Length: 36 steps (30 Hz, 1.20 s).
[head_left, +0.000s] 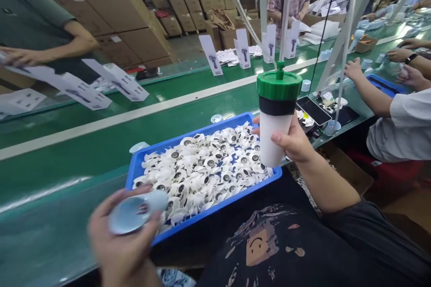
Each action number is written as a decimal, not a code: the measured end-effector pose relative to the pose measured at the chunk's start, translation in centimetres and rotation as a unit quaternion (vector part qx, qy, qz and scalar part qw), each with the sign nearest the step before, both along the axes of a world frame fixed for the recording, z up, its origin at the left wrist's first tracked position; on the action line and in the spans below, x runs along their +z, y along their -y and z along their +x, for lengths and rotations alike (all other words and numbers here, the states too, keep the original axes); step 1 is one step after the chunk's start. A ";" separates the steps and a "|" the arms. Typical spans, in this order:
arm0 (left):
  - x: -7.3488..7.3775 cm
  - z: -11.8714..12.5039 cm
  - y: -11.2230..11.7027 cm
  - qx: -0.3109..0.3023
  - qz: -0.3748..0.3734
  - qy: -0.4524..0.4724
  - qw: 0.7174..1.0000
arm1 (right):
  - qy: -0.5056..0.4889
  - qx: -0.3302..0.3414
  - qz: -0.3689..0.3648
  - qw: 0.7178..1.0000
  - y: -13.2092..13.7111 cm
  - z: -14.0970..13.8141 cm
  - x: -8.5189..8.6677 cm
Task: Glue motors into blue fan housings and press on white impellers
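My right hand (294,143) is wrapped round a white bottle (273,136) with a black band and a green screw cap, held upright above the right end of a blue tray (135,170). Several small white fan blades (205,168) with metal hubs fill that tray. My left hand (121,242) is low in the foreground, blurred, its fingers closed on a pale blue round part (133,213) just in front of the tray's near left corner.
A green conveyor belt (84,143) carries white printed boxes (210,55) lying and standing. Stacked brown cartons (128,22) rise behind. Other people's arms reach in at the left (50,51) and right (370,94). Phones (313,109) lie right of the tray.
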<state>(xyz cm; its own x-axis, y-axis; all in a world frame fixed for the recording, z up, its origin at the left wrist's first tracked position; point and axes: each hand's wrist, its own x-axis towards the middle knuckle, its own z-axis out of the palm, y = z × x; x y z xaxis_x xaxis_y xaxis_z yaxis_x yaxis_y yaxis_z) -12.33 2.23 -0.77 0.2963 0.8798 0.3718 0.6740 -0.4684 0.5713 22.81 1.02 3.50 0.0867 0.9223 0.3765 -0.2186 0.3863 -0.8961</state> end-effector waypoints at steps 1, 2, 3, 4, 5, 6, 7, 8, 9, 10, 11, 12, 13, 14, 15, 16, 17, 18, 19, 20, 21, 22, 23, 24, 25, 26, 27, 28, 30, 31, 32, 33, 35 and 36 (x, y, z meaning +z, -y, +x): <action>-0.5 1.5 0.2 -0.014 0.017 0.057 0.998 | 0.007 0.008 -0.003 1.000 -0.2 -0.2 0.1; -0.9 3.1 0.5 -0.040 0.030 0.097 0.994 | 0.011 0.017 -0.010 1.000 -0.3 -0.3 0.3; -1.1 4.7 0.7 -0.074 0.029 0.111 0.991 | 0.009 0.024 -0.021 0.999 -0.4 -0.5 0.4; -1.1 6.2 1.0 -0.113 0.018 0.095 0.989 | 0.001 0.031 -0.033 0.999 -0.4 -0.7 0.7; -1.0 7.7 1.3 -0.149 0.004 0.068 0.987 | -0.010 0.038 -0.042 0.998 -0.4 -1.1 0.9; -0.7 8.9 1.5 -0.180 -0.009 0.038 0.983 | -0.020 0.042 -0.042 0.998 -0.4 -1.5 1.2; -0.5 10.1 1.6 -0.206 -0.016 0.014 0.978 | -0.025 0.041 -0.033 0.998 -0.3 -2.0 1.5; -0.2 11.1 1.8 -0.226 -0.017 0.001 0.974 | -0.021 0.040 -0.020 0.999 -0.2 -2.6 1.8; 0.1 12.0 1.8 -0.237 -0.015 0.001 0.971 | -0.009 0.040 -0.007 0.999 -0.2 -3.2 2.2; 0.3 12.7 1.8 -0.240 -0.010 0.010 0.971 | 0.006 0.040 0.001 0.999 -0.1 -3.8 2.6; 0.5 13.3 1.8 -0.237 -0.005 0.025 0.971 | 0.020 0.039 0.003 0.999 0.0 -4.2 3.0; 0.6 13.7 1.8 -0.232 0.000 0.040 0.972 | 0.031 0.039 0.001 0.999 0.1 -4.6 3.3; 0.7 14.0 1.9 -0.227 0.003 0.056 0.972 | 0.040 0.039 -0.003 0.998 0.2 -4.9 3.5; 0.8 14.2 1.9 -0.223 0.007 0.071 0.972 | 0.044 0.035 -0.005 0.998 0.3 -5.1 3.7; 0.9 14.3 1.9 -0.222 0.006 0.083 0.971 | 0.046 0.030 -0.002 0.998 0.4 -5.2 3.9; 0.9 14.4 2.0 -0.223 0.001 0.091 0.971 | 0.045 0.026 0.002 0.999 0.5 -5.2 3.9; 0.9 14.5 2.1 -0.222 -0.006 0.095 0.970 | 0.045 0.026 0.006 0.999 0.5 -5.2 4.0; 1.0 14.5 2.1 -0.221 -0.015 0.097 0.970 | 0.049 0.034 0.009 0.998 0.5 -5.1 4.0; 1.0 14.5 2.1 -0.218 -0.022 0.096 0.971 | 0.058 0.049 0.008 0.997 0.5 -4.9 4.0; 1.0 14.5 2.1 -0.217 -0.028 0.094 0.971 | 0.071 0.061 0.004 0.996 0.5 -4.8 4.0; 1.0 14.5 2.1 -0.215 -0.031 0.092 0.972 | 0.084 0.065 -0.001 0.994 0.4 -4.8 4.1; 1.0 14.5 2.0 -0.216 -0.031 0.091 0.972 | 0.094 0.063 -0.006 0.994 0.4 -4.8 4.1; 1.0 14.5 2.0 -0.219 -0.031 0.090 0.971 | 0.097 0.055 -0.010 0.994 0.4 -4.8 4.2; 1.0 14.5 1.9 -0.222 -0.031 0.089 0.970 | 0.091 0.041 -0.012 0.995 0.4 -5.0 4.3; 1.0 14.5 1.9 -0.225 -0.032 0.089 0.970 | 0.078 0.027 -0.012 0.996 0.4 -5.2 4.3; 1.0 14.5 1.9 -0.228 -0.035 0.090 0.969 | 0.064 0.020 -0.012 0.998 0.5 -5.4 4.4; 1.1 14.6 1.9 -0.229 -0.041 0.091 0.968 | 0.047 0.020 -0.012 0.999 0.5 -5.6 4.5; 1.2 14.6 2.0 -0.228 -0.050 0.093 0.968 | 0.028 0.023 -0.010 0.999 0.6 -5.8 4.6; 1.4 14.8 2.0 -0.229 -0.076 0.096 0.966 | -0.006 0.037 -0.009 0.999 0.5 -6.0 4.6; 1.5 14.8 1.9 -0.232 -0.092 0.092 0.964 | -0.020 0.042 -0.009 0.999 0.4 -5.9 4.6; 1.5 14.7 1.8 -0.238 -0.106 0.084 0.962 | -0.031 0.043 -0.008 0.999 0.3 -5.7 4.5; 1.5 14.4 1.6 -0.241 -0.116 0.071 0.961 | -0.038 0.040 -0.007 0.998 0.2 -5.3 4.3; 1.1 13.0 1.0 -0.231 -0.120 0.038 0.965 | -0.036 0.024 0.002 0.999 0.0 -4.1 3.8; 0.7 11.9 0.7 -0.208 -0.112 0.030 0.971 | -0.028 0.014 0.008 0.999 0.1 -3.4 3.4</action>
<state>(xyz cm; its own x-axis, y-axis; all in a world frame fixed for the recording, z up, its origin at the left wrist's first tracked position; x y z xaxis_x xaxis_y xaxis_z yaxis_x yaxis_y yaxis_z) -0.45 1.58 -0.10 0.6272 0.7491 0.2133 0.4150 -0.5532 0.7223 19.40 0.96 6.92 0.0825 0.9188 0.3860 -0.2784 0.3932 -0.8763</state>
